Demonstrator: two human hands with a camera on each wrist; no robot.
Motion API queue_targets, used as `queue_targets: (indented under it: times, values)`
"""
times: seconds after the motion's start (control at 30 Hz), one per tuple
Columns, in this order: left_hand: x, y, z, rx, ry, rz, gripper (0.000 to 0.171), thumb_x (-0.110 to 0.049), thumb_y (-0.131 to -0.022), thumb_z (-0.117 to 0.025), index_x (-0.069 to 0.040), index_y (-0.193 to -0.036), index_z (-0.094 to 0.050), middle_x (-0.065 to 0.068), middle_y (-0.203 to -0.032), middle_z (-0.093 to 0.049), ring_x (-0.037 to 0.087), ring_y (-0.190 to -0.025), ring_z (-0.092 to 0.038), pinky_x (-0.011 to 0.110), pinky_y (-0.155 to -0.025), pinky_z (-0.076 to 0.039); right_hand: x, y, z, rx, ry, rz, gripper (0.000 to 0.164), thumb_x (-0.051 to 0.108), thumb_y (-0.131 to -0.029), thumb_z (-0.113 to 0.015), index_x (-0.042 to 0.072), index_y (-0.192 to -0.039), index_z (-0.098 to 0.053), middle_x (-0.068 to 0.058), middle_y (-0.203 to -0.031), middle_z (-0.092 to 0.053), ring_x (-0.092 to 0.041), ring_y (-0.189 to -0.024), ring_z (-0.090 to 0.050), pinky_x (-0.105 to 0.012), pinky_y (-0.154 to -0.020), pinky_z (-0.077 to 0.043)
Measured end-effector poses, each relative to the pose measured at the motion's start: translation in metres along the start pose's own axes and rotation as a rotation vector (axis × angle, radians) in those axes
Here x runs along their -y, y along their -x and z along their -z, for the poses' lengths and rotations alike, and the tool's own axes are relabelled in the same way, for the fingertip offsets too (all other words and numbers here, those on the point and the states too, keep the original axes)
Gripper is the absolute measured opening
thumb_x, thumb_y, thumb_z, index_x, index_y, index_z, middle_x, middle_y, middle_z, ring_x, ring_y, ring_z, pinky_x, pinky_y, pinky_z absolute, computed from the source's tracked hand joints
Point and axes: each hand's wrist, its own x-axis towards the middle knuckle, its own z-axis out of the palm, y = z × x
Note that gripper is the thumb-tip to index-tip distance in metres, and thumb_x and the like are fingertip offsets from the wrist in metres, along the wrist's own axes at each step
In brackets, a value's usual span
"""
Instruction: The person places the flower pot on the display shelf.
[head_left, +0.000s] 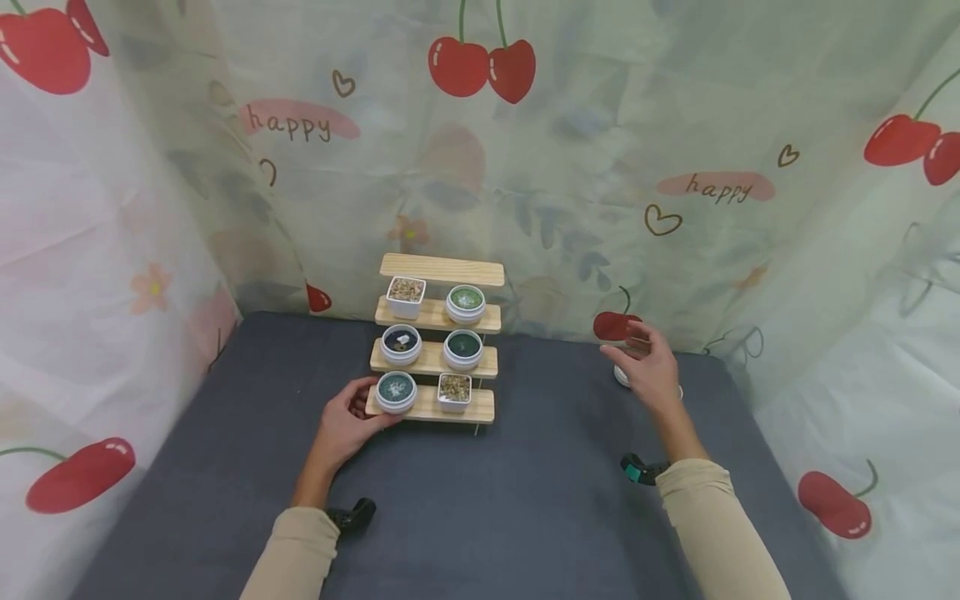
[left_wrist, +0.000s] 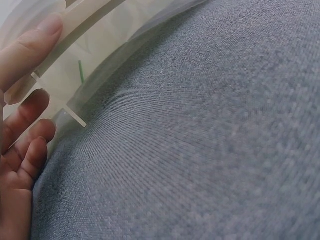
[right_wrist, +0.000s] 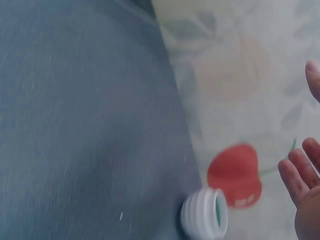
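Note:
A tiered wooden shelf (head_left: pixel 442 271) holds several small white pots. My left hand (head_left: pixel 347 425) grips the left end of its lowest board, thumb (left_wrist: pixel 37 40) along the front edge and the other fingers (left_wrist: pixel 35 112) curled lower down. Just above the thumb sits a round white pot (head_left: pixel 396 392) with blue-green contents. To the right, my right hand (head_left: pixel 648 371) is held with thumb and fingers spread apart, nothing between them. It partly hides another white pot, which shows ribbed sides and a green inside in the right wrist view (right_wrist: pixel 202 215).
On the lowest board stands a square pot (head_left: pixel 454 392) of dried bits; above are a dark round pot (head_left: pixel 462 349), a pot with a white piece (head_left: pixel 401 344), a green pot (head_left: pixel 466 303) and another square pot (head_left: pixel 407 297). Cherry-print cloth (head_left: pixel 525 183) hangs behind the grey table (head_left: pixel 480 517).

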Motion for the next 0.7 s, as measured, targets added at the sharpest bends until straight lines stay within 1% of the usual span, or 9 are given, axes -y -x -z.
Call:
queue_targets:
  times: [0.07,0.1,0.23,0.37,0.57,0.7]
  values:
    - [0.0,0.0,0.0,0.0,-0.002,0.0,0.073,-0.03,-0.071,-0.095,-0.016,-0.134,-0.061,0.007,-0.101,-0.064,0.014,-0.079,-0.056,0.021,-0.068,-0.046,-0.008,0.004,0.008,-0.017,0.019,-0.013,0.079,0.043,-0.088,-0.08,0.013,-0.152,-0.044,-0.012,-0.152,-0.048,-0.031,-0.139,-0.049,-0.046,-0.112,-0.044]
    - [0.0,0.0,0.0,0.001,-0.003,0.0,0.073,-0.03,-0.071,-0.095,-0.016,-0.134,-0.061,0.007,-0.102,-0.064,0.014,-0.079,-0.056,0.021,-0.069,-0.046,-0.012,0.005,0.012,-0.025,0.028,-0.015,0.079,0.042,-0.088,-0.079,0.012,-0.152,-0.043,-0.012,-0.153,-0.047,-0.032,-0.14,-0.048,-0.049,-0.113,-0.042]
    - [0.0,-0.001,0.001,0.001,-0.004,0.004,0.073,-0.03,-0.071,-0.095,-0.016,-0.134,-0.061,0.007,-0.102,-0.064,0.014,-0.08,-0.057,0.021,-0.069,-0.046,-0.027,0.008,0.023,-0.064,0.056,-0.028,0.08,0.041,-0.088,-0.08,0.01,-0.152,-0.043,-0.013,-0.153,-0.047,-0.033,-0.141,-0.046,-0.05,-0.115,-0.04]
    - [0.0,0.0,0.001,0.007,-0.006,0.01,0.073,-0.031,-0.072,-0.095,-0.016,-0.134,-0.061,0.007,-0.104,-0.065,0.014,-0.081,-0.057,0.021,-0.07,-0.047,-0.042,0.01,0.031,-0.103,0.083,-0.054,0.081,0.04,-0.087,-0.081,0.012,-0.152,-0.044,-0.013,-0.154,-0.044,-0.031,-0.142,-0.044,-0.05,-0.116,-0.038]
    - [-0.001,0.001,0.001,0.006,-0.006,0.013,0.073,-0.031,-0.072,-0.095,-0.016,-0.135,-0.061,0.008,-0.104,-0.065,0.014,-0.081,-0.057,0.021,-0.07,-0.047,-0.062,0.012,0.039,-0.141,0.161,-0.103,0.084,0.04,-0.087,-0.081,0.009,-0.154,-0.041,-0.019,-0.156,-0.038,-0.037,-0.146,-0.036,-0.055,-0.119,-0.032]
    - [-0.001,0.001,0.0,0.004,-0.009,0.011,0.073,-0.031,-0.071,-0.095,-0.016,-0.134,-0.061,0.007,-0.103,-0.065,0.015,-0.08,-0.056,0.021,-0.069,-0.046,-0.079,0.016,0.042,-0.179,0.213,-0.142,0.085,0.039,-0.086,-0.082,0.007,-0.153,-0.043,-0.023,-0.156,-0.037,-0.042,-0.147,-0.028,-0.06,-0.118,-0.025]
